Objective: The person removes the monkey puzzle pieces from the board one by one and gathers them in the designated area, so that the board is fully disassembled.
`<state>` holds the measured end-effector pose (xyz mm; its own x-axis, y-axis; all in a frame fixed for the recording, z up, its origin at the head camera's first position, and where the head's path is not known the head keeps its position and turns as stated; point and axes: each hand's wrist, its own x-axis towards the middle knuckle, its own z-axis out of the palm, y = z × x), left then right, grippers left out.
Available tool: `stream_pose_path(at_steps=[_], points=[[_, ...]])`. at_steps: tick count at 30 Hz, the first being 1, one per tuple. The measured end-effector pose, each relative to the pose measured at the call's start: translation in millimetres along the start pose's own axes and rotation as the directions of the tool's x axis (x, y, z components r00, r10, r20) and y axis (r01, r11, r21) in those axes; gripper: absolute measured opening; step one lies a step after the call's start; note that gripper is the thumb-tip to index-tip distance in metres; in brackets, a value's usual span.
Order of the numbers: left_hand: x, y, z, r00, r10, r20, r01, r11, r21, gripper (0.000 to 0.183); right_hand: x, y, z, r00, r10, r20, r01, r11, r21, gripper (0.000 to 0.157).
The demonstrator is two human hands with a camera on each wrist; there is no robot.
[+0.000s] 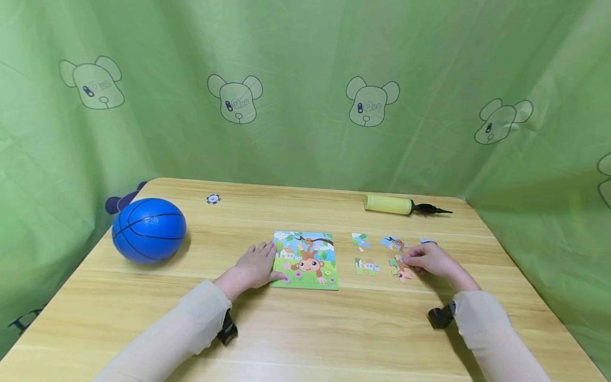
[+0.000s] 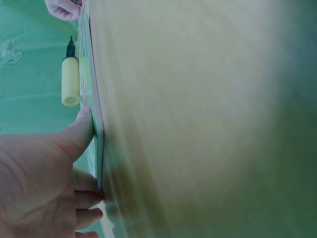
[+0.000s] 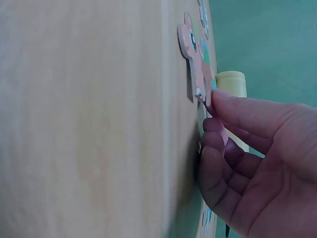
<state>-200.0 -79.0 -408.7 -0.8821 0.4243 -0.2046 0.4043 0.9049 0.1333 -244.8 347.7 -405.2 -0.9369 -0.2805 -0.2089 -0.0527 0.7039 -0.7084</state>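
Note:
A square puzzle board (image 1: 305,260) with a hanging monkey lies on the table. My left hand (image 1: 255,264) rests at its left side, fingers spread along the edge and thumb on the lower left corner. In the left wrist view the thumb (image 2: 79,131) touches the board's edge. At the right, my right hand (image 1: 429,259) pinches a puzzle piece (image 1: 402,270) showing part of the monkey between thumb and fingers. In the right wrist view this piece (image 3: 193,57) appears tilted slightly off the table. Several other pieces lie about it, including a house piece (image 1: 366,267) and a branch piece (image 1: 393,243).
A blue basketball (image 1: 149,230) stands on the table's left side. Toward the back lie a small round chip (image 1: 213,199) and a yellow hand pump (image 1: 389,204) with a black nozzle. Green curtain (image 1: 305,143) closes off the back and sides of the wooden table (image 1: 334,334).

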Motion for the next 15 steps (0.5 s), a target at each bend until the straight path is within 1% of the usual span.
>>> stream_pose_path(at_steps=[10, 13, 15], points=[[-0.3, -0.3, -0.2, 1.0, 0.002, -0.003, -0.002, 1.0, -0.007, 0.083, 0.9, -0.5, 1.1, 1.0, 0.005, -0.013, -0.005, 1.0, -0.014, 0.017], [-0.4, -0.2, -0.3, 1.0, 0.001, -0.003, -0.001, 1.0, -0.01, 0.083, 0.6, -3.2, 1.6, 1.0, 0.014, -0.018, -0.014, 1.0, -0.016, 0.017], [-0.5, -0.1, -0.5, 1.0, 0.002, -0.002, -0.002, 1.0, -0.008, 0.083, 0.3, -7.6, 1.7, 1.0, 0.005, -0.018, -0.006, 1.0, -0.019, 0.018]])
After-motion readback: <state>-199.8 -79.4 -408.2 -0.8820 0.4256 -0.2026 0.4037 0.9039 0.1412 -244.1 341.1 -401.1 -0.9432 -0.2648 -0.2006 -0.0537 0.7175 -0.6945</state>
